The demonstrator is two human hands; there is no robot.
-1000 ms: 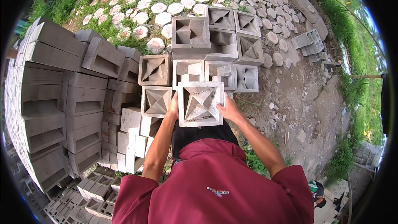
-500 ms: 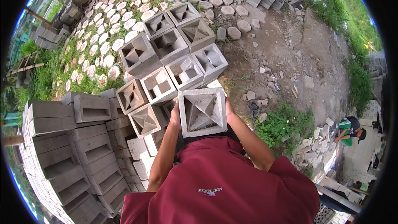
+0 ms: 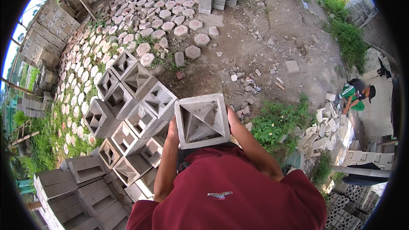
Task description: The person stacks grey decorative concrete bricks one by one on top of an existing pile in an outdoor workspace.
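I hold a square grey concrete vent block [image 3: 202, 120] with a pyramid-shaped hollow, face up in front of my chest. My left hand [image 3: 173, 127] grips its left side and my right hand [image 3: 231, 117] grips its right side; only parts of both hands show past the block. To my left, several similar hollow blocks [image 3: 128, 102] lie in rows on the ground. My red shirt fills the lower middle of the view.
Stacked grey blocks [image 3: 72, 187] stand at lower left. Hexagonal pavers [image 3: 162, 12] cover the ground at the back. Bare dirt with rubble [image 3: 255, 59] lies ahead. A person in green [image 3: 355, 96] crouches at right by broken pieces [image 3: 328, 127].
I have turned to the right with the block still in both hands; the rows of blocks have slid to my left and the dirt patch and crouching person have come closer to the middle.
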